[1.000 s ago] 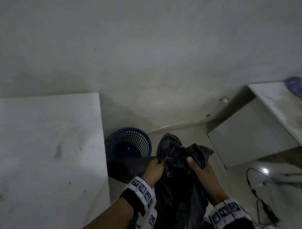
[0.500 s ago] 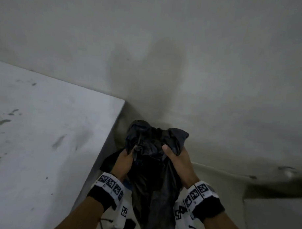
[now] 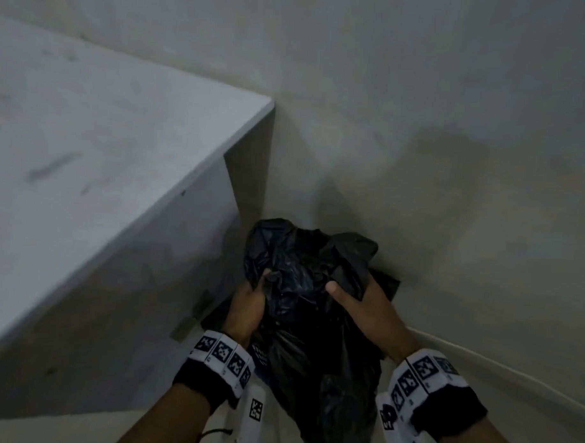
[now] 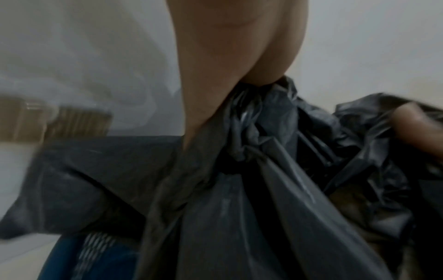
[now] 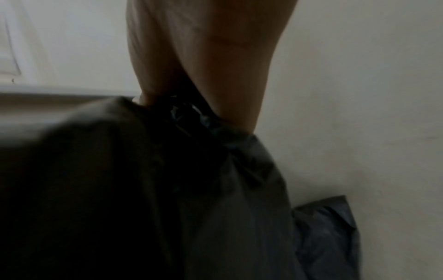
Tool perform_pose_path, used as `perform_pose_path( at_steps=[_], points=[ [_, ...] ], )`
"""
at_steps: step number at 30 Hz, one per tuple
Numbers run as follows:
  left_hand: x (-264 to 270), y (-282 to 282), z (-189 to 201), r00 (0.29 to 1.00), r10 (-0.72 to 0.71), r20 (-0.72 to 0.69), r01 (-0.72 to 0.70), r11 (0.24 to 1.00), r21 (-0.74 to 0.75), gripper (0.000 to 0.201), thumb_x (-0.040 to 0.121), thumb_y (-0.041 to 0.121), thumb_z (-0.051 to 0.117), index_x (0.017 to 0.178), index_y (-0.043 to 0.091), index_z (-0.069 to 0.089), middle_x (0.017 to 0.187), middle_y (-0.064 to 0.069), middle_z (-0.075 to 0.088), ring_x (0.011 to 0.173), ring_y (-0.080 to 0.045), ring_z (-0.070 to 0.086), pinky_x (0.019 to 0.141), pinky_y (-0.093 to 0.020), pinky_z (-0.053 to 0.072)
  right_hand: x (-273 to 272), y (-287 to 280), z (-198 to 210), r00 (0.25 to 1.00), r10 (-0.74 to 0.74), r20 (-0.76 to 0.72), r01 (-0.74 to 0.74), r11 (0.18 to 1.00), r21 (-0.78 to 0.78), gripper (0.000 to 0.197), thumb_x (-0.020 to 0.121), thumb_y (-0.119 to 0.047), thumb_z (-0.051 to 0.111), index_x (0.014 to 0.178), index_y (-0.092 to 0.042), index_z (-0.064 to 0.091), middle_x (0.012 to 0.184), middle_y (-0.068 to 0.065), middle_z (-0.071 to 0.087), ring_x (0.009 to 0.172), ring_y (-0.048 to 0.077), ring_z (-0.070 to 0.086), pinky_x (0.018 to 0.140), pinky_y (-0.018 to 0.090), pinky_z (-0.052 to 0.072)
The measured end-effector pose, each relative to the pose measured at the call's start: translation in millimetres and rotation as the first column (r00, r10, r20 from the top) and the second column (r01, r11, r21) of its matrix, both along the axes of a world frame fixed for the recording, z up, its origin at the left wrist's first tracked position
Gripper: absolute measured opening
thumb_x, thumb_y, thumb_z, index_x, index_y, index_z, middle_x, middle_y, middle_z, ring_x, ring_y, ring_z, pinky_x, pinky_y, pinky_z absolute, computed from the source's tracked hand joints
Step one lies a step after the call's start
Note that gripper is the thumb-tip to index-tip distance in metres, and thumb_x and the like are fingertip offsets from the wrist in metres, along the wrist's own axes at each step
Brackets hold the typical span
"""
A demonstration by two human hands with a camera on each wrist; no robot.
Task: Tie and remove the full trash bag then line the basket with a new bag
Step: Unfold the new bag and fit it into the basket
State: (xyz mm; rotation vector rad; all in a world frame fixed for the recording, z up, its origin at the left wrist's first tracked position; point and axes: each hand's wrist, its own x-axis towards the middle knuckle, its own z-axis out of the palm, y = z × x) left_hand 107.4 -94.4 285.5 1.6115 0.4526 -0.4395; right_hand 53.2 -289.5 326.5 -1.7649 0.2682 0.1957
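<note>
A full black trash bag (image 3: 317, 321) hangs in front of me, its bunched top held up by both hands. My left hand (image 3: 248, 302) grips the gathered plastic on the bag's left side. My right hand (image 3: 361, 300) grips the right side, thumb laid across the front. In the left wrist view the twisted bag neck (image 4: 251, 136) runs down from my fingers, and a blue mesh basket (image 4: 95, 252) shows below it. In the right wrist view the dark bag (image 5: 167, 189) fills the lower frame under my fingers. The basket is hidden in the head view.
A white table top (image 3: 97, 168) juts in from the left, its corner close to the bag. A pale wall (image 3: 420, 126) stands right behind the bag. A thin white cable (image 3: 498, 364) runs along the floor edge at the right.
The view has swung left and the blue basket has dropped out of the head view. Both hands have kept their grip and lifted the bag's top toward the table corner.
</note>
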Motion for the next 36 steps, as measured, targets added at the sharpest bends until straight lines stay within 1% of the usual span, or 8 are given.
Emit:
perform_pose_path(
  at_steps=[6,10,13,22,26,30,34,36],
  points=[
    [6,38,-121,0.950,-0.210,0.233,0.058,0.848,0.526,0.075,0.082,0.076,0.038,0.129,0.021,0.055,0.133,-0.011,0.053,0.125,-0.033,0.046,0.111,-0.048,0.033,0,-16,-135,0.995,-0.014,0.102,0.050,0.931,-0.361,0.075,0.074,-0.077,0.052,0.131,-0.029,0.055,0.132,0.002,0.055,0.121,0.023,0.054,0.105,0.041,0.045],
    [17,51,-165,0.914,-0.265,0.308,0.141,0.918,0.371,0.038,0.094,0.048,0.050,0.116,0.020,0.062,0.120,-0.004,0.063,0.112,-0.027,0.058,0.100,-0.039,0.046,9,-14,-177,0.985,0.164,0.053,-0.129,0.905,-0.406,0.059,0.089,-0.057,0.045,0.139,-0.027,0.049,0.136,-0.009,0.051,0.125,0.013,0.050,0.102,0.024,0.037],
    [28,53,-190,0.851,-0.318,0.418,0.107,0.884,0.454,0.038,0.095,0.044,0.051,0.117,0.015,0.064,0.116,-0.005,0.066,0.108,-0.026,0.060,0.097,-0.037,0.048,14,-4,-200,0.966,0.255,-0.032,-0.227,0.788,-0.572,0.062,0.093,-0.060,0.036,0.147,-0.031,0.034,0.147,-0.004,0.045,0.133,0.022,0.045,0.113,0.034,0.032],
    [16,52,-167,0.759,-0.501,0.415,0.064,0.692,0.719,0.045,0.097,0.044,0.046,0.128,0.013,0.055,0.126,-0.012,0.060,0.110,-0.029,0.057,0.090,-0.031,0.045,-9,1,-196,0.972,0.232,-0.028,-0.205,0.787,-0.582,0.057,0.096,-0.057,0.028,0.133,-0.021,0.053,0.130,0.005,0.061,0.110,0.025,0.060,0.097,0.033,0.046],
    [1,26,-131,0.734,-0.389,0.557,0.161,0.896,0.414,0.042,0.096,0.042,0.051,0.128,0.015,0.056,0.115,-0.002,0.061,0.102,-0.021,0.058,0.086,-0.027,0.045,-33,-8,-181,0.997,0.080,-0.017,-0.076,0.835,-0.544,0.072,0.091,-0.065,0.029,0.099,-0.006,0.069,0.098,0.013,0.071,0.082,0.026,0.066,0.081,0.038,0.052],
    [-6,3,-142,0.869,-0.351,0.347,0.370,0.929,0.014,0.049,0.085,0.035,0.070,0.124,0.008,0.061,0.114,-0.012,0.066,0.102,-0.031,0.062,0.090,-0.039,0.052,-44,-20,-170,0.995,0.002,-0.099,-0.059,0.816,-0.575,0.073,0.091,-0.067,0.029,0.089,-0.004,0.066,0.088,0.015,0.066,0.070,0.024,0.060,0.072,0.034,0.048],
    [2,0,-183,0.796,-0.603,0.048,0.519,0.722,0.458,0.066,0.098,0.044,0.047,0.152,0.014,0.023,0.156,-0.010,0.027,0.140,-0.031,0.031,0.115,-0.041,0.029,-48,-20,-181,0.990,-0.003,-0.138,-0.076,0.821,-0.565,0.063,0.093,-0.064,0.030,0.108,-0.013,0.063,0.107,0.009,0.064,0.087,0.023,0.061,0.076,0.028,0.046],
    [-1,6,-181,0.758,-0.651,0.045,0.500,0.623,0.601,0.060,0.100,0.041,0.043,0.150,0.013,0.028,0.156,-0.011,0.027,0.139,-0.029,0.032,0.113,-0.034,0.030,-47,-19,-192,0.993,0.067,-0.096,-0.111,0.799,-0.591,0.060,0.094,-0.062,0.029,0.124,-0.019,0.057,0.121,0.007,0.063,0.092,0.019,0.058,0.081,0.026,0.044]
  ],
)
